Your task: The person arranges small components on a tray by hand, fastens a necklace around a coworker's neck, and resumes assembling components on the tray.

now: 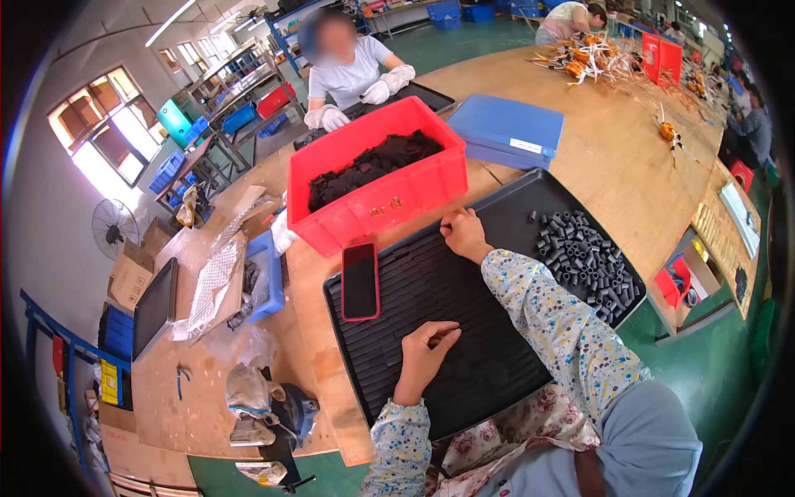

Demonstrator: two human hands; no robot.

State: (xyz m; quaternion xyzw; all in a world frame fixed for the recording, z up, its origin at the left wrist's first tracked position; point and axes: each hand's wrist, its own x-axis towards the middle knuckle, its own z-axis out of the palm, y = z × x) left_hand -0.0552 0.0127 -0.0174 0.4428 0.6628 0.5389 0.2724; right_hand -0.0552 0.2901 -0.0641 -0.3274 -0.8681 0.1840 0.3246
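Observation:
A large black tray (499, 364) lies in front of me, with rows of thin black strips (397, 290) side by side on its left part. My left hand (425, 356) is low over the strips, thumb and fingers pinched together; whether anything small is between them is hidden. Toward the tray's far side, my right hand (465, 235) has its fingers curled closed near the ends of the strips, and its contents cannot be made out. Many short dark grey tubes (584, 261) are heaped at the right. A phone in a red case (360, 282) rests at the left.
Beyond the tray stands a red bin (377, 207) of black pieces, beside a blue box (507, 131). Across the table sits a gloved co-worker (352, 74). Pliers (182, 381), a blue crate (265, 277) and cardboard are at left; wired coils (588, 58) lie far right.

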